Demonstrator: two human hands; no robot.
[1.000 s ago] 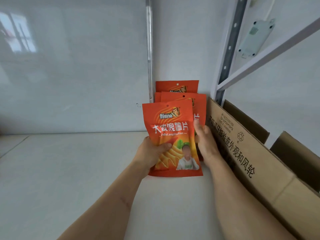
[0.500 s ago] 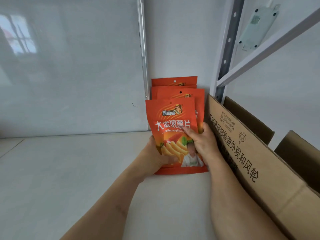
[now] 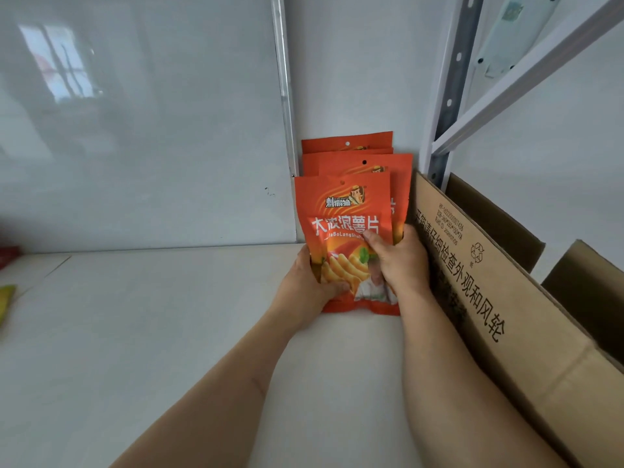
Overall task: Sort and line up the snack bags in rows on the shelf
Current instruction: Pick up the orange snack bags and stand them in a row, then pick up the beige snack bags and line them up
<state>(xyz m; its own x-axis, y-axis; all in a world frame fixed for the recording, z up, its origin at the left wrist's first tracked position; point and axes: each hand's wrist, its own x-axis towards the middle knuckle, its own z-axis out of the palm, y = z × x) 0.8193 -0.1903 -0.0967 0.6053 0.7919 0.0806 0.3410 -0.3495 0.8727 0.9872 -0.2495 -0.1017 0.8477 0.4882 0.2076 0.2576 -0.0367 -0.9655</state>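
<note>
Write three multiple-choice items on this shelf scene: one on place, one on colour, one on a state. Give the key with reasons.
1. The brown cardboard box stands where, relative to the row of snack bags?
A. To its right
B. To its left
C. On top of it

2. The front foil snack bag is mainly:
A. Blue
B. Orange-red
C. Green

3. The front bag is:
A. Lying alone, untouched
B. Inside the box
C. Held by both hands

Key: 1 A, the box flanks the row's right side. 2 B, its printed face is orange-red. 3 C, the left hand and right hand grip its sides.
</note>
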